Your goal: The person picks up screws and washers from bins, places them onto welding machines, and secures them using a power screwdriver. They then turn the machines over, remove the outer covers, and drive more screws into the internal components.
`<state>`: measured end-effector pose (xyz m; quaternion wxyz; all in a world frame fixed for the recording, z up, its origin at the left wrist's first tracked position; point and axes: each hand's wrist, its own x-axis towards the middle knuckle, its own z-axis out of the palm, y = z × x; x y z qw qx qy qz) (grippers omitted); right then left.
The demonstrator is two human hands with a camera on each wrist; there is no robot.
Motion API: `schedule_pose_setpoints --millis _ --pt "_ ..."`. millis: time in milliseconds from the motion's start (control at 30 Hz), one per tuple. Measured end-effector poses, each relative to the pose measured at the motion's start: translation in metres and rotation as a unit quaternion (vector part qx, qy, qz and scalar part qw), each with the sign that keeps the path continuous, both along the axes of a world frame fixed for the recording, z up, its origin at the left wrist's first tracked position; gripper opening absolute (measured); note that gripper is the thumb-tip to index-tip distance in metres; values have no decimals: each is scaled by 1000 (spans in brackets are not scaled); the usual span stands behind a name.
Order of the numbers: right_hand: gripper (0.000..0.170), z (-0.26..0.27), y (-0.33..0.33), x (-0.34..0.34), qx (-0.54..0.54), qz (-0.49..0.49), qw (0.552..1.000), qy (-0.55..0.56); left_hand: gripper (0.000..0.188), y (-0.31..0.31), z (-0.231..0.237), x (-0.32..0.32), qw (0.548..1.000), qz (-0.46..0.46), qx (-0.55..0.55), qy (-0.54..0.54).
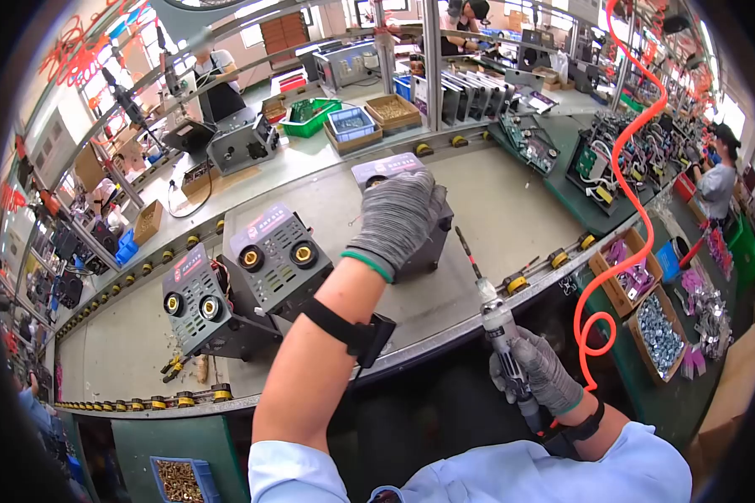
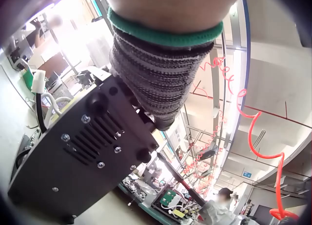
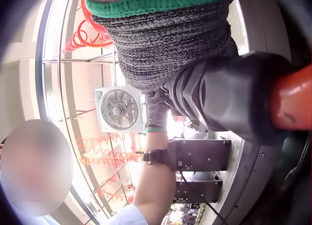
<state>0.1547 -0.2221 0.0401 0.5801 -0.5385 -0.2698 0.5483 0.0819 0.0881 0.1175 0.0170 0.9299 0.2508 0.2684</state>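
Observation:
Three dark metal boxes stand on the bench in the head view, and my gloved left hand grips the front of the rightmost box. Its slotted, screwed panel faces the left wrist view beside the glove; the fingertips are hidden. My gloved right hand holds a power screwdriver, its long bit pointing up toward the right side of that box. In the right wrist view the tool's black end sticks out past the glove. The middle box and left box show round brass-centred sockets.
An orange coiled hose hangs at the right. Roller rails edge the bench. Bins of screws and purple parts stand at the right, green and blue trays at the back. Other people work beyond.

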Motion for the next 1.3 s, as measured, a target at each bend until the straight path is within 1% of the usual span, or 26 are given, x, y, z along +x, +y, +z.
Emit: schedule_pose_setpoints --millis 67,133,167,233,300,367,433,533,633,700,800,900,1033,1133,1200,1233,1300 --pt "65 -7 4 2 14 13 1000 17 38 2 6 -4 1000 -18 -19 3" --pt "64 -8 7 3 8 15 1000 23 43 6 15 -3 998 -6 34 51" --pt "64 -8 9 4 5 18 1000 24 43 10 20 -2 998 -6 31 54" --pt "63 -4 8 4 7 19 1000 19 46 18 30 5 995 -7 86 48" --pt "63 -4 8 6 14 21 999 27 45 28 28 9 995 -20 71 61" --pt "63 -6 9 9 18 22 999 31 43 36 19 15 998 -9 42 37" --pt "63 -10 7 9 17 22 999 39 42 32 16 17 999 -7 44 27" --pt "65 -9 10 12 25 29 998 47 41 29 16 19 998 22 38 42" --pt "66 -6 13 13 10 21 999 38 41 24 18 21 999 41 27 19" --pt "68 -8 13 16 24 21 999 32 41 21 19 23 997 58 9 50" --pt "68 -9 15 18 22 13 999 25 42 21 17 22 997 65 19 33" --pt "69 -7 15 19 15 14 999 24 46 18 21 21 998 47 -3 32" --pt "69 -9 17 21 14 12 999 29 47 21 19 21 999 44 7 28" --pt "69 -10 18 20 15 13 1000 20 46 20 18 21 999 45 5 27" --pt "71 -15 17 20 23 8 999 -42 44 19 19 19 999 39 -10 27" --pt "71 -16 18 20 23 8 999 -44 44 20 18 19 999 38 -10 26" --pt "72 -17 19 19 9 6 997 -76 42 21 15 19 999 26 34 14"
